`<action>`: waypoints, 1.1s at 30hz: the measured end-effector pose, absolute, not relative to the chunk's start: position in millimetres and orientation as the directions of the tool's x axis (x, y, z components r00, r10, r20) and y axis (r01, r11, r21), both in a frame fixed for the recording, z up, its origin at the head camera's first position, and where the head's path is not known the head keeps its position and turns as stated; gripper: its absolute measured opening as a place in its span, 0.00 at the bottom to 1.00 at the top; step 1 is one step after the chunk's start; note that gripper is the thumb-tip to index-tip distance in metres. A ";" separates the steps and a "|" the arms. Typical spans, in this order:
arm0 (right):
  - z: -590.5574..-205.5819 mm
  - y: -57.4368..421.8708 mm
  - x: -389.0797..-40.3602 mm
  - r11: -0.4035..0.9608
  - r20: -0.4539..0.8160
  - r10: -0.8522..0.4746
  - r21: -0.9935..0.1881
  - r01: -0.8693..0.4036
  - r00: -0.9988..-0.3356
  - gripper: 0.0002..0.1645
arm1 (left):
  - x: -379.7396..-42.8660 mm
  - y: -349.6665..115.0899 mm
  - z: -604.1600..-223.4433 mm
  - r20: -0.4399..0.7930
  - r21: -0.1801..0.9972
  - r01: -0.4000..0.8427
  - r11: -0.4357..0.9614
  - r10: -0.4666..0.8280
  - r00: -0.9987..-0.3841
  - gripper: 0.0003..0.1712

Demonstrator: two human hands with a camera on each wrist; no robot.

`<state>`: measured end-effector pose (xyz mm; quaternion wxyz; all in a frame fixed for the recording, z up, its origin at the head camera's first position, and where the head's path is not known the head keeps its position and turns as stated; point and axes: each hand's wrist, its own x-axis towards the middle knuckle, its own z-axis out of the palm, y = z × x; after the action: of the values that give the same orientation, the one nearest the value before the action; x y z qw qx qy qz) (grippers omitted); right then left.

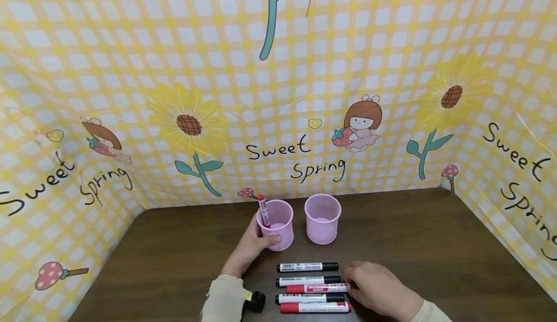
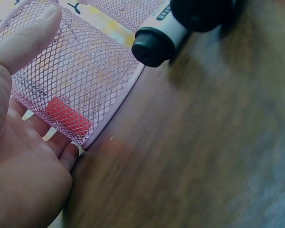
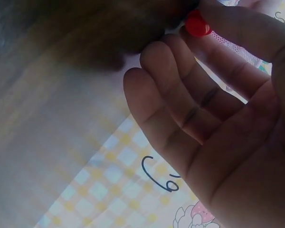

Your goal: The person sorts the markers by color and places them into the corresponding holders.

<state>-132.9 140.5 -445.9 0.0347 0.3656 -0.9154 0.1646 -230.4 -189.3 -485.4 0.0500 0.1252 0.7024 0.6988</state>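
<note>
My left hand (image 1: pixel 252 240) grips a pink mesh pen cup (image 1: pixel 285 237), its thumb on the front wall and the other fingers behind. Inside this cup a red-capped marker (image 1: pixel 263 211) leans upright against the left rim. My right hand (image 1: pixel 380 285) pinches the end of a red marker (image 1: pixel 311 288) between thumb and index finger. In the right wrist view only the round red end (image 3: pixel 198 23) of that marker shows, and the other fingers are loosely bent. Black-capped markers (image 1: pixel 306 267) and another red marker (image 1: pixel 315 307) lie in a row beside the pinched one.
A second pink mesh cup (image 1: pixel 322 225) stands just right of the held one, near the back of the brown table (image 1: pixel 183 254). Yellow checked cloth (image 1: pixel 278 95) rises behind the table and along both sides. A black wrist camera (image 1: pixel 256 301) sits by the left sleeve.
</note>
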 end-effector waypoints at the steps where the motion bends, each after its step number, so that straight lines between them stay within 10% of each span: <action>1: -444.2 141.0 -133.0 0.676 0.184 -0.657 -0.285 -0.679 -0.731 0.15 | -230.6 -189.4 -485.6 0.106 0.994 0.107 -0.008 0.247 -0.963 0.54; 33: -400.4 155.3 -142.3 0.114 0.463 -0.495 -0.804 -0.583 -0.735 0.14 | -229.3 -189.4 -485.5 0.112 0.994 0.105 -0.041 0.258 -0.960 0.52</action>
<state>-142.3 155.3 -400.4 0.0397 0.3616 -0.7454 0.5586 -229.3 -189.4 -485.5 0.0539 0.1316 0.6903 0.7094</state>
